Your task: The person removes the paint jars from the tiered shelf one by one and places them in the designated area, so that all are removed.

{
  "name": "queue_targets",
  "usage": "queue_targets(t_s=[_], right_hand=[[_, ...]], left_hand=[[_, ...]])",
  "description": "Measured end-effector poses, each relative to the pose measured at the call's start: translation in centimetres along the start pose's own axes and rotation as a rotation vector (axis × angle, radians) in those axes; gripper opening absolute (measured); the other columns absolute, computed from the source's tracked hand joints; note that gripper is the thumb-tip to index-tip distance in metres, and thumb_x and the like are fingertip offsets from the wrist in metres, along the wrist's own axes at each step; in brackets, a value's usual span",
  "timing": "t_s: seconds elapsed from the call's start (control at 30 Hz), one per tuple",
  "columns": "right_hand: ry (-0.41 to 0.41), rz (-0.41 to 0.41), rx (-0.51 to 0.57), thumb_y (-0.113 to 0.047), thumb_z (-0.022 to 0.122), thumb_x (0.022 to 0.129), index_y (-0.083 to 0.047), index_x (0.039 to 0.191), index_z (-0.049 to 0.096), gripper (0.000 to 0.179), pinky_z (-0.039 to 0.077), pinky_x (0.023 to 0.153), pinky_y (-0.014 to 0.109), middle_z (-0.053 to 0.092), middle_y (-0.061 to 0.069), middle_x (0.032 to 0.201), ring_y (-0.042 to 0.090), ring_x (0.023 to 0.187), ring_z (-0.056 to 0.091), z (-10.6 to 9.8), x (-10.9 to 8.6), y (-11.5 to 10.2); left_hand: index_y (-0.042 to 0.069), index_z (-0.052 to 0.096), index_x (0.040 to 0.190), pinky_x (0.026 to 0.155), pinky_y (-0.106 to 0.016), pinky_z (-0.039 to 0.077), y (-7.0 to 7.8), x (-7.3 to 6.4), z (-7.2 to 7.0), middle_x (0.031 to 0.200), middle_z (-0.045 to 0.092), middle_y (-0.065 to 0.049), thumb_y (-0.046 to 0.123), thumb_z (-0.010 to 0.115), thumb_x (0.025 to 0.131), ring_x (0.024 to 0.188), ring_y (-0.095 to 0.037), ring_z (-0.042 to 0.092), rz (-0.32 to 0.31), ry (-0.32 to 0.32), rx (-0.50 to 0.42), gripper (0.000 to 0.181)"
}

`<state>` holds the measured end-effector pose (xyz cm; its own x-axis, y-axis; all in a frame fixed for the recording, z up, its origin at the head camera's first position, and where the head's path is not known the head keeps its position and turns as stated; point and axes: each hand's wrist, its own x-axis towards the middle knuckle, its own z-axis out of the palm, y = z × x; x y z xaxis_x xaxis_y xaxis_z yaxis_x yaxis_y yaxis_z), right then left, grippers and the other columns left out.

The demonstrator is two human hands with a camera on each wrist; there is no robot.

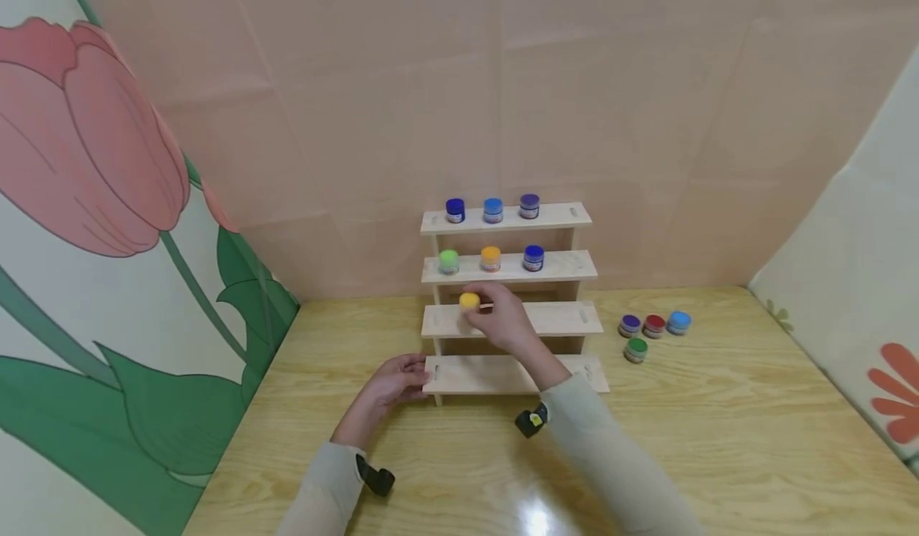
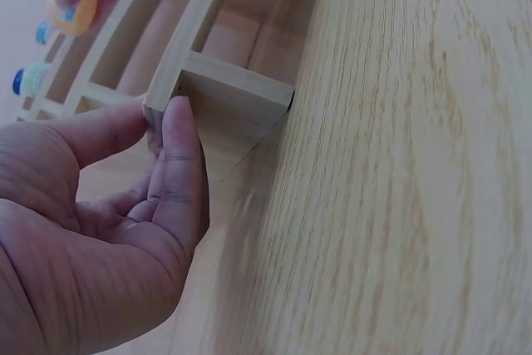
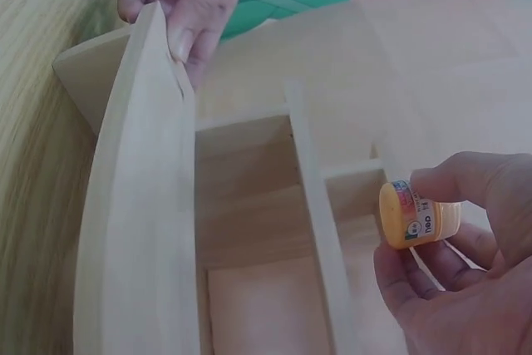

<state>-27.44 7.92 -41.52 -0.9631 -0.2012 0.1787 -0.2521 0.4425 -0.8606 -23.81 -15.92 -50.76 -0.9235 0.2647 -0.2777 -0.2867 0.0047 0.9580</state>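
Observation:
My right hand [image 1: 500, 317] pinches a small yellow paint jar [image 3: 420, 215] between thumb and fingers, over the left part of the third shelf from the top. With thumb and fingers, my left hand [image 2: 125, 197] grips the left end of the lowest board of a pale wooden four-step rack [image 1: 488, 375]. On the second step stand a light green jar [image 1: 448, 262], an orange jar [image 1: 491, 259] and a dark blue jar [image 1: 534, 258]. The top step carries a dark blue jar [image 1: 455, 210], a light blue jar [image 1: 493, 210] and a purple jar [image 1: 529, 206].
Right of the rack, a purple jar [image 1: 629, 326], a red jar [image 1: 654, 327], a light blue jar [image 1: 679, 323] and a green jar [image 1: 636, 351] sit grouped on the wooden table [image 1: 718, 424]. A pinkish backdrop [image 1: 373, 121] rises behind, with a tulip-print panel [image 1: 122, 161] at left.

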Motion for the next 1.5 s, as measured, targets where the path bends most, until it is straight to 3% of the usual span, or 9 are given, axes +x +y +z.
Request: queue_targets(t_s=[0.67, 1.1, 1.5], right_hand=[[0.080, -0.015, -0.003, -0.010, 0.075, 0.088, -0.006, 0.131, 0.063, 0.045, 0.056, 0.097, 0.042, 0.062, 0.013, 0.122, 0.029, 0.111, 0.062, -4.9, -2.8, 0.9], [0.118, -0.006, -0.012, -0.014, 0.074, 0.092, -0.005, 0.135, 0.060, 0.046, 0.055, 0.097, 0.044, 0.062, 0.016, 0.124, 0.031, 0.112, 0.060, -9.1, -5.0, 2.4], [0.168, 0.032, -0.108, -0.019, 0.072, 0.094, -0.003, 0.141, 0.055, 0.052, 0.054, 0.099, 0.048, 0.062, 0.019, 0.127, 0.036, 0.117, 0.061, -12.0, -6.5, 3.8]], left_hand=[[-0.016, 0.037, 0.145, 0.069, -0.023, 0.059, -0.1, 0.0, 0.1, 0.112, 0.060, -0.011, -0.005, 0.062, 0.095, 0.084, -0.013, 0.064, 0.009, -0.007, 0.001, 0.057], [-0.015, 0.040, 0.145, 0.073, -0.027, 0.061, -0.2, 0.1, 0.2, 0.112, 0.058, -0.013, -0.005, 0.063, 0.095, 0.086, -0.016, 0.064, 0.002, 0.035, 0.021, 0.055], [-0.013, 0.043, 0.143, 0.073, -0.028, 0.061, -0.2, 0.1, 0.2, 0.109, 0.058, -0.011, -0.005, 0.062, 0.095, 0.085, -0.016, 0.063, -0.012, 0.049, 0.010, 0.052]])
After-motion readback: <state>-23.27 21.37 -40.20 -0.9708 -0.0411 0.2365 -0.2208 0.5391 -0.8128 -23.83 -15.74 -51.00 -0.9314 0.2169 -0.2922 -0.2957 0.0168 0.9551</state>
